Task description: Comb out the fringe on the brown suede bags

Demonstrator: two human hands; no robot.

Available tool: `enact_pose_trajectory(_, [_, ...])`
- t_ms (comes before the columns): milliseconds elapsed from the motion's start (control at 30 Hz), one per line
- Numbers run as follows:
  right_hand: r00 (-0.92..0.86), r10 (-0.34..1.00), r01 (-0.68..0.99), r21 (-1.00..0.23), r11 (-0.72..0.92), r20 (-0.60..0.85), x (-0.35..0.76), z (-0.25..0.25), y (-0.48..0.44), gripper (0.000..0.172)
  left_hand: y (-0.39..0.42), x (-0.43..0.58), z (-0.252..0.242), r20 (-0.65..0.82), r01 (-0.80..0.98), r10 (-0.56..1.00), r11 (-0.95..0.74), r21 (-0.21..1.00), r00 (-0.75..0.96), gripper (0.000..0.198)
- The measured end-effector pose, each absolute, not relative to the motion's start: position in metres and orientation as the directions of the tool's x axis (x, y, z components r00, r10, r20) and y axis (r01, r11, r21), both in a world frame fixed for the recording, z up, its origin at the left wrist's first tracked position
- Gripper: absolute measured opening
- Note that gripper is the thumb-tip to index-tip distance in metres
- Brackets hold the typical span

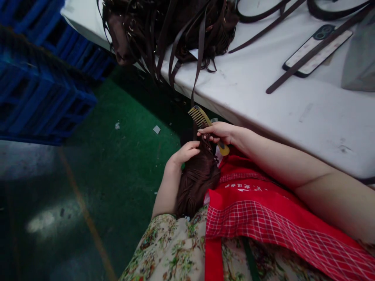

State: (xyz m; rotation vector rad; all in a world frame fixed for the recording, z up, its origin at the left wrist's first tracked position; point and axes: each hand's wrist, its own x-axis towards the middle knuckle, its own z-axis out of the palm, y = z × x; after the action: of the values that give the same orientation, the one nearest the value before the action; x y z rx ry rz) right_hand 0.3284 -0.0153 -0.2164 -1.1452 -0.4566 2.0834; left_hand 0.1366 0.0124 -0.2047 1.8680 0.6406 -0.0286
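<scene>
A dark brown leather-like piece with fringe strands (196, 181), looking like a fringed bag, rests against my lap, beside the red apron. My left hand (188, 152) is curled over its upper left side, thumb and fingers at the strands. My right hand (220, 132) grips a yellowish wide-toothed comb (202, 116). The comb's teeth point up and left, and its rounded handle end shows below my palm. Some brown strands lie under my right fingers. A long dark strap (197, 86) runs down from the table edge behind the comb.
A pile of dark brown bags (175, 23) with hanging straps lies on the white-covered table (243, 86). A phone (318, 50) lies there under a loose strap. Blue pallets (43, 97) stand on the green floor (129, 164) at left, with paper scraps nearby.
</scene>
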Motion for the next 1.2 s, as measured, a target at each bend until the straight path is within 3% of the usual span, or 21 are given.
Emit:
enact_pose_trajectory(133, [-0.316,0.714,-0.399,-0.595,-0.698,-0.625,0.33,-0.228,-0.019,0.014,0.013,0.153,-0.222,-0.479,0.496,0.24,-0.01,0.868,0.844,0.036])
enact_pose_trajectory(233, [-0.288,0.722,-0.404,-0.604,-0.687,-0.629,0.344,-0.237,-0.031,0.021,0.01,0.152,-0.23,-0.516,0.488,0.222,0.169,0.856,0.828,0.038])
enact_pose_trajectory(400, [-0.046,0.814,-0.216,-0.79,-0.574,-0.579,0.365,-0.242,-0.053,0.03,0.008,0.119,-0.235,-0.55,0.344,0.523,0.443,0.828,0.652,0.035])
enact_pose_trajectory(533, [-0.208,0.938,0.028,-0.96,-0.279,-0.278,0.338,-0.24,-0.07,0.043,0.002,0.104,-0.233,-0.558,0.265,0.584,0.513,0.817,0.59,0.031])
enact_pose_trajectory(633, [-0.313,0.916,0.221,-0.957,-0.186,-0.25,0.314,-0.24,-0.077,0.041,0.002,0.104,-0.226,-0.549,0.327,0.523,0.459,0.826,0.651,0.031])
enact_pose_trajectory(733, [-0.348,0.864,0.331,-0.91,-0.249,-0.363,0.312,-0.238,-0.077,0.02,0.005,0.103,-0.216,-0.537,0.398,0.49,0.365,0.842,0.687,0.034])
enact_pose_trajectory(867, [-0.338,0.871,0.2,-0.932,-0.303,-0.356,0.329,-0.226,-0.068,0.016,0.01,0.109,-0.206,-0.498,0.483,0.43,0.152,0.862,0.753,0.045])
enact_pose_trajectory(967, [-0.313,0.843,0.174,-0.899,-0.401,-0.437,0.334,-0.216,-0.062,0.015,0.005,0.126,-0.199,-0.551,0.629,0.425,-0.06,0.775,0.718,0.049])
enact_pose_trajectory(1100, [-0.332,0.793,0.07,-0.852,-0.519,-0.511,0.333,-0.211,-0.065,0.015,-0.011,0.15,-0.196,-0.476,0.69,0.524,-0.356,0.631,0.706,0.032])
enact_pose_trajectory(1200, [-0.331,0.764,0.06,-0.82,-0.569,-0.554,0.344,-0.209,-0.076,0.023,-0.019,0.153,-0.202,-0.383,0.704,0.611,-0.458,0.543,0.693,0.025])
